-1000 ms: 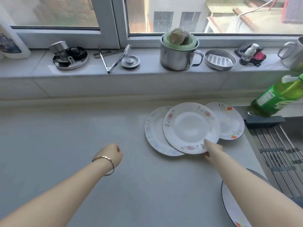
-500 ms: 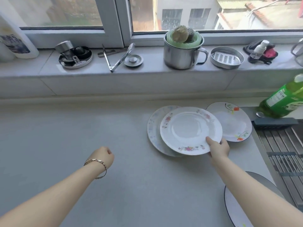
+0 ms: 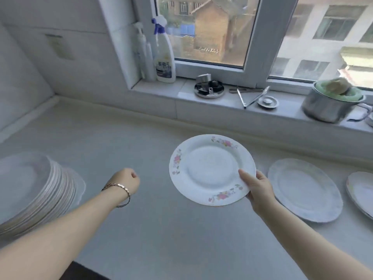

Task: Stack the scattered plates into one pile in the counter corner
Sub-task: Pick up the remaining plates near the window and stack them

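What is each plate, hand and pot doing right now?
White plate with pink flowers: lifted, held by its rim.
Right hand: gripping that plate.
Left hand: fisted, empty.
Tall white plate pile: stacked, leaning.
Pale plate: flat on counter.
Steel pot: stuffed with green sponge.

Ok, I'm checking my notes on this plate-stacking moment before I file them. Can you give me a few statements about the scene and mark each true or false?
1. The right hand holds the floral plate by its rim, lifted off the counter. True.
2. The left hand grips a second plate. False: it is a closed fist holding nothing.
3. A pile of plates stands at the left. True.
4. The pale plate lies in the held plate's path to the pile. False: it lies on the far side, right of the held plate.
5. The spray bottle lies on its side. False: it stands upright on the sill.
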Motion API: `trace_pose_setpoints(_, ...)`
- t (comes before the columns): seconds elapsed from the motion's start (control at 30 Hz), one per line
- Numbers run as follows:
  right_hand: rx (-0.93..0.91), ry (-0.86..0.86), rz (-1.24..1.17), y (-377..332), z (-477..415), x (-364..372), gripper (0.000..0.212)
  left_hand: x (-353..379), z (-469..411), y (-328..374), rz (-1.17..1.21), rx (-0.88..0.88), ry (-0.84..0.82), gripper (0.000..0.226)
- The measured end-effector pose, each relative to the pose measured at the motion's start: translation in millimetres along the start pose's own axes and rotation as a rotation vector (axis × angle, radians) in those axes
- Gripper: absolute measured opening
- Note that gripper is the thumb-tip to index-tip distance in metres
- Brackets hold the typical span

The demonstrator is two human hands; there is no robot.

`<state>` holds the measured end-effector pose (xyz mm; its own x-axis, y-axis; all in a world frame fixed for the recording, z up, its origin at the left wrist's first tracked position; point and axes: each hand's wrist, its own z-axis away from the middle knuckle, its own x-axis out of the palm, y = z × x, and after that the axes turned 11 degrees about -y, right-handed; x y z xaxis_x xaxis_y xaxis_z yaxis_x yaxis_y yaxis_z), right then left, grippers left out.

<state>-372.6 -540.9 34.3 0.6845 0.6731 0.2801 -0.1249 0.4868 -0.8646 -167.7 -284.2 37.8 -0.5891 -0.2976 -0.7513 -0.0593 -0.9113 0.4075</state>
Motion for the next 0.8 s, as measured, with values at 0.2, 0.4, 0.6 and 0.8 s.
trace_pose_setpoints(0.2,0.004,-0.226,0.018,35,12,177,0.007,-122,12,-130,0.110,-0.014,0.166,0.024)
trace_pose_setpoints(0.4,0.069,-0.347,0.085,75,23,328,0.007,-200,27,-250,0.146,-0.140,0.292,0.020)
trace_pose_setpoints(0.6,0.136,-0.388,0.170,116,28,417,0.007,-216,32,-324,0.248,-0.257,0.363,0.023)
trace_pose_setpoints(0.8,0.179,-0.386,0.260,141,24,455,0.011,-217,25,-343,0.278,-0.288,0.360,0.024)
